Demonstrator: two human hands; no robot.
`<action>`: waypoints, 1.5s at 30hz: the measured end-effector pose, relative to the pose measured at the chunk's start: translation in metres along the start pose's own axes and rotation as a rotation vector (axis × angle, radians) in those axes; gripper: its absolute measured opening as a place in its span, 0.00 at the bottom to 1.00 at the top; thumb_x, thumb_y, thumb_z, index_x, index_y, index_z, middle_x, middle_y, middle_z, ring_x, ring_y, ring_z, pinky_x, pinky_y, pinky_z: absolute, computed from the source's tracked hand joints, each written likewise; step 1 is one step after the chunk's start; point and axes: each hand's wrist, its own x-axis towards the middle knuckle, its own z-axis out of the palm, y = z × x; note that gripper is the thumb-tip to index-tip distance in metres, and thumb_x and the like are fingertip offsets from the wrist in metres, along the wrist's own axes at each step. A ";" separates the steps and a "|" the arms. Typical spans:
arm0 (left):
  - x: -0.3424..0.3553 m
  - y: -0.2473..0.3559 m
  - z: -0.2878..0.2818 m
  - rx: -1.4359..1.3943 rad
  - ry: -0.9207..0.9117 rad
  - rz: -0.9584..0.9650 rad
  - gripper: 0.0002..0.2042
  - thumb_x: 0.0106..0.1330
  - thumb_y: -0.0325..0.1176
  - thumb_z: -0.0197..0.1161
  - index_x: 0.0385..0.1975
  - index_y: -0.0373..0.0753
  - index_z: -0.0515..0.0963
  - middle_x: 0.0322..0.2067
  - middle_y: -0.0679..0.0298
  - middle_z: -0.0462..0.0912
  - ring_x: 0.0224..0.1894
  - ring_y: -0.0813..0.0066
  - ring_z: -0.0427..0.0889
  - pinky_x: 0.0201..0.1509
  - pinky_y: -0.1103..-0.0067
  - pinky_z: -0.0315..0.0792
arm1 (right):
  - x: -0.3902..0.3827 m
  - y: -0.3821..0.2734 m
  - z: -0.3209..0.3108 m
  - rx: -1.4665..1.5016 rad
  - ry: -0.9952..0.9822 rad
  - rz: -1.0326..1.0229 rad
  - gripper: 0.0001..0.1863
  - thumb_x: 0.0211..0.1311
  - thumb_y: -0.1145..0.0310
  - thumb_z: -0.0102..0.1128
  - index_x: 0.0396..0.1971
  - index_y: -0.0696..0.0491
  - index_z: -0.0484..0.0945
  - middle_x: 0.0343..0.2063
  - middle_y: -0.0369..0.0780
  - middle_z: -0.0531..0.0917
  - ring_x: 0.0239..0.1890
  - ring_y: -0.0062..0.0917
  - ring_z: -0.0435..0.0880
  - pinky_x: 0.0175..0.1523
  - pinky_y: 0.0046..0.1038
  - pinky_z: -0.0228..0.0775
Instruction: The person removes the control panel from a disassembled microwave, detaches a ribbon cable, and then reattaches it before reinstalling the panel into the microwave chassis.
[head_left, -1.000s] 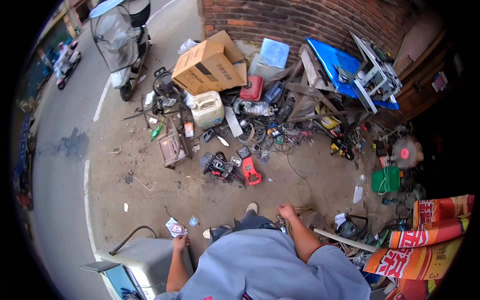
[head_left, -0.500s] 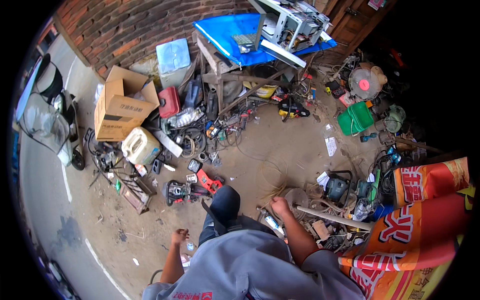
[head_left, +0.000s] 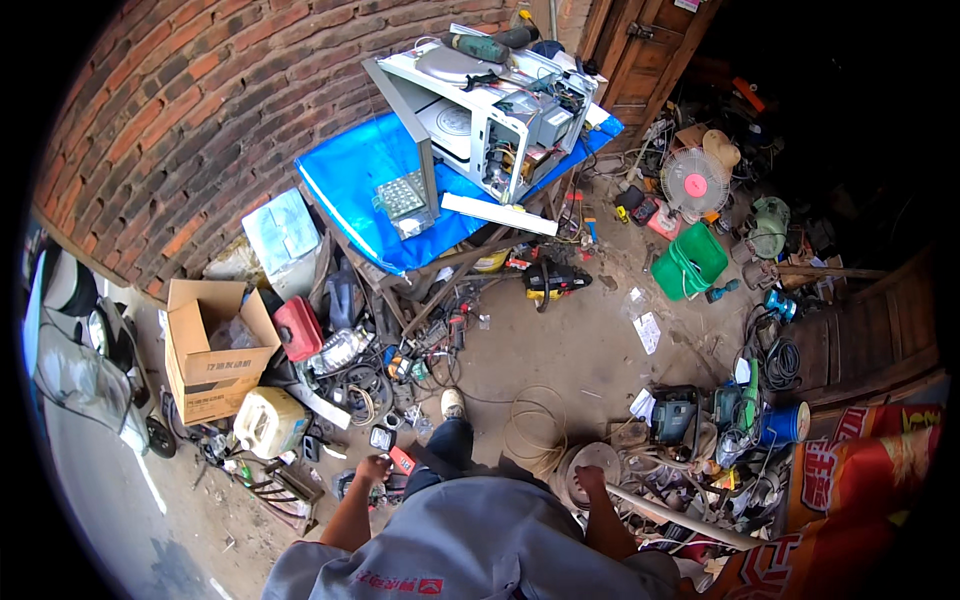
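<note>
My left hand (head_left: pixel 374 469) hangs low beside my body, fingers loosely apart with nothing visible in them, above a red machine part (head_left: pixel 401 459) on the ground. My right hand (head_left: pixel 590 478) has curled fingers over a round disc (head_left: pixel 572 458); whatever they hold, if anything, is hidden. A pale pole (head_left: pixel 680 515) runs off to its right, and a coil of thin cable (head_left: pixel 530 430) lies nearby. One shoe (head_left: pixel 453 403) is forward on the dirty ground.
Ahead, an opened white appliance (head_left: pixel 500 130) stands on blue sheeting (head_left: pixel 340 180) against a brick wall. A cardboard box (head_left: pixel 215 370), cream jerrycan (head_left: pixel 265 425), green bucket (head_left: pixel 690 260) and scattered tools surround the floor. A scooter (head_left: pixel 90 370) stands left, banners (head_left: pixel 840 470) hang right.
The view has swung right and moved toward the appliance. The packet held in my left hand a second ago is no longer in it. One leg has stepped forward.
</note>
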 end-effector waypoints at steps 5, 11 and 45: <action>0.047 0.147 -0.029 0.404 0.016 0.369 0.17 0.65 0.45 0.58 0.37 0.37 0.83 0.29 0.54 0.85 0.33 0.64 0.85 0.39 0.70 0.77 | 0.000 -0.125 -0.036 0.543 0.157 -0.034 0.15 0.61 0.61 0.58 0.30 0.59 0.82 0.21 0.39 0.82 0.21 0.23 0.80 0.24 0.24 0.70; 0.022 0.360 -0.002 0.446 0.004 0.476 0.16 0.65 0.45 0.60 0.37 0.36 0.83 0.36 0.52 0.85 0.38 0.56 0.84 0.43 0.70 0.76 | 0.040 -0.205 -0.081 0.684 0.014 -0.022 0.11 0.64 0.64 0.58 0.33 0.57 0.80 0.20 0.35 0.78 0.18 0.18 0.74 0.21 0.23 0.64; -0.029 0.432 0.203 -0.410 0.515 -0.131 0.14 0.67 0.37 0.61 0.35 0.29 0.80 0.28 0.58 0.85 0.27 0.73 0.84 0.29 0.79 0.75 | 0.298 -0.941 -0.346 0.139 0.117 -1.339 0.18 0.55 0.63 0.69 0.41 0.58 0.80 0.35 0.46 0.84 0.39 0.37 0.85 0.47 0.32 0.75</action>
